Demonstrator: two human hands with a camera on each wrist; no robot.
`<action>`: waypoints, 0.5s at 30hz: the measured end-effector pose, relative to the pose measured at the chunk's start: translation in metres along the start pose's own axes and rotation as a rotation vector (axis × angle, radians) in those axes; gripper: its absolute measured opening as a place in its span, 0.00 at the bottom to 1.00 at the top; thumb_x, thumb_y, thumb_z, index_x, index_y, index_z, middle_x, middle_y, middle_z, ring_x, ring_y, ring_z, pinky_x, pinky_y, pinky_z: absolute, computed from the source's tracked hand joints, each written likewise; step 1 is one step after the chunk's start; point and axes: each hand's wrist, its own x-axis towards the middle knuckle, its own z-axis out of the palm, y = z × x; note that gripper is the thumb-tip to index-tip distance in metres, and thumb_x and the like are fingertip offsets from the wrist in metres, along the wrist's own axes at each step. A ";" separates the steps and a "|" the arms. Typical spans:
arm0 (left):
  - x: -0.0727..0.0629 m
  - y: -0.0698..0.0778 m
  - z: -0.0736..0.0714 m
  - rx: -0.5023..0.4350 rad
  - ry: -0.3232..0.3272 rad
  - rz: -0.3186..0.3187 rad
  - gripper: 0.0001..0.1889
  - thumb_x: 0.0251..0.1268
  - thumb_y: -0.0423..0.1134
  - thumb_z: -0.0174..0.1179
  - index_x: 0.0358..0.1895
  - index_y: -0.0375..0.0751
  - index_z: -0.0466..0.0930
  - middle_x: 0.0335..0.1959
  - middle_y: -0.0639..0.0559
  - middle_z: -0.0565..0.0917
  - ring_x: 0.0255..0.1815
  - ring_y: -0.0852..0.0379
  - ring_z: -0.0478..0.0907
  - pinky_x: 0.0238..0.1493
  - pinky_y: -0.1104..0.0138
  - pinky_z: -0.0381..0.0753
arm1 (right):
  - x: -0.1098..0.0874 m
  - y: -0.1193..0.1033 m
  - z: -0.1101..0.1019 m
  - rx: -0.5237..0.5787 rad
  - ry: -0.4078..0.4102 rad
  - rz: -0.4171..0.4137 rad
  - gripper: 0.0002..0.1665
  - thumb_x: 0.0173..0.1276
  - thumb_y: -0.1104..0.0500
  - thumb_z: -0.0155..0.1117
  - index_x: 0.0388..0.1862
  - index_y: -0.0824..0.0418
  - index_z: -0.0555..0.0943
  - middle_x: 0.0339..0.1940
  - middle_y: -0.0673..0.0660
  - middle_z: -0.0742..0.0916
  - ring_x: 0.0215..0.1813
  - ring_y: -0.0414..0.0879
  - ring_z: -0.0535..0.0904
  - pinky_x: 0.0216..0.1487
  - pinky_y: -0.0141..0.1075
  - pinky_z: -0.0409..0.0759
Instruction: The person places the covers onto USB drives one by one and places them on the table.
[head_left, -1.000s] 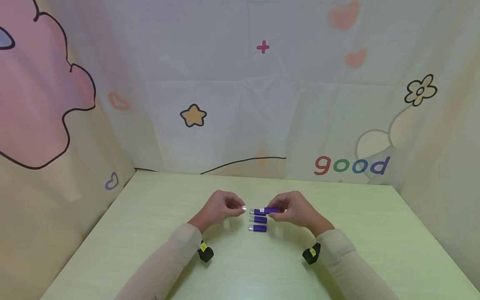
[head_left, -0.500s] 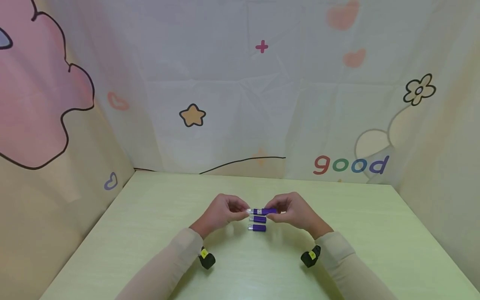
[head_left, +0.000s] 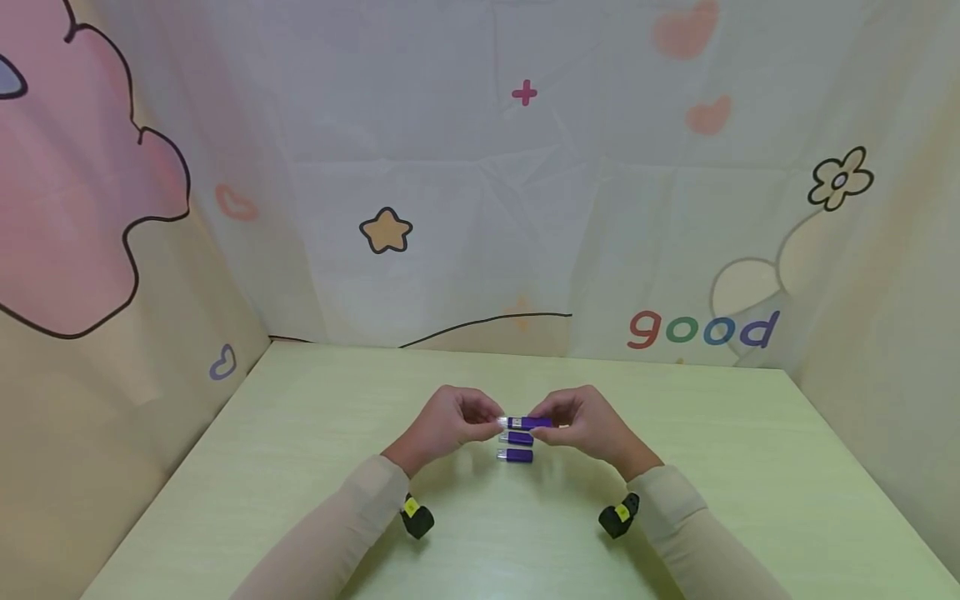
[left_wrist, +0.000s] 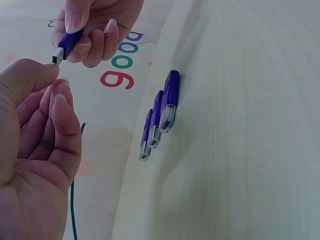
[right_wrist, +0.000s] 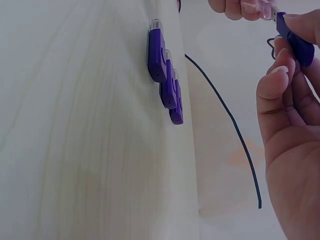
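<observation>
My right hand (head_left: 583, 421) pinches the purple body of a USB flash drive (right_wrist: 298, 47) between thumb and fingers, its metal plug pointing left. Facing it, my left hand (head_left: 456, 423) pinches a small clear cap (right_wrist: 265, 9), right at the tip of the plug. In the left wrist view my left thumb and fingertips mostly hide that cap. Both hands are raised above the table. Below them lie three more purple flash drives (left_wrist: 171, 89) with clear caps on, side by side in a row; the held drive overlaps the farthest one in the head view.
The pale wood-grain table (head_left: 517, 533) ends at a printed cloth backdrop (head_left: 450, 275) behind and cloth at both sides. A small black wrist camera (head_left: 417, 518) hangs under the left sleeve, another black camera (head_left: 618, 518) under the right.
My left hand has moved right with the clear cap, up to the plug of the flash drive. My right hand has shifted slightly left. The three drives on the table stay put.
</observation>
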 end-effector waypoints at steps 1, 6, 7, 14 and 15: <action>0.000 0.000 0.000 0.000 0.000 0.000 0.07 0.61 0.37 0.74 0.41 0.42 0.90 0.32 0.53 0.89 0.31 0.61 0.83 0.35 0.70 0.85 | 0.000 0.000 0.000 0.005 -0.001 0.003 0.08 0.64 0.63 0.76 0.42 0.61 0.90 0.38 0.59 0.92 0.34 0.43 0.86 0.40 0.34 0.87; 0.000 0.003 0.001 0.002 -0.003 -0.010 0.06 0.61 0.38 0.74 0.40 0.44 0.90 0.33 0.53 0.89 0.32 0.61 0.83 0.36 0.70 0.84 | 0.000 -0.001 0.001 0.012 -0.005 0.005 0.08 0.64 0.63 0.75 0.42 0.62 0.89 0.39 0.60 0.92 0.34 0.44 0.86 0.41 0.34 0.88; 0.000 0.004 0.001 0.003 -0.006 -0.010 0.06 0.61 0.37 0.74 0.41 0.44 0.90 0.33 0.52 0.89 0.32 0.60 0.83 0.36 0.70 0.84 | 0.000 -0.001 0.001 0.013 -0.004 0.005 0.08 0.64 0.63 0.75 0.42 0.62 0.89 0.39 0.60 0.92 0.34 0.44 0.86 0.41 0.35 0.88; 0.001 0.008 0.001 0.017 -0.020 -0.034 0.06 0.62 0.38 0.74 0.41 0.45 0.90 0.34 0.52 0.90 0.33 0.59 0.83 0.38 0.67 0.86 | -0.001 -0.003 0.000 0.025 -0.003 0.009 0.08 0.64 0.63 0.75 0.42 0.62 0.89 0.39 0.61 0.92 0.35 0.44 0.87 0.41 0.35 0.88; 0.001 0.009 0.001 0.017 -0.021 -0.035 0.06 0.62 0.38 0.74 0.41 0.45 0.90 0.34 0.52 0.90 0.33 0.59 0.84 0.38 0.67 0.86 | -0.001 -0.002 0.000 0.027 -0.005 0.010 0.08 0.64 0.63 0.75 0.42 0.62 0.89 0.40 0.61 0.92 0.35 0.44 0.87 0.41 0.35 0.88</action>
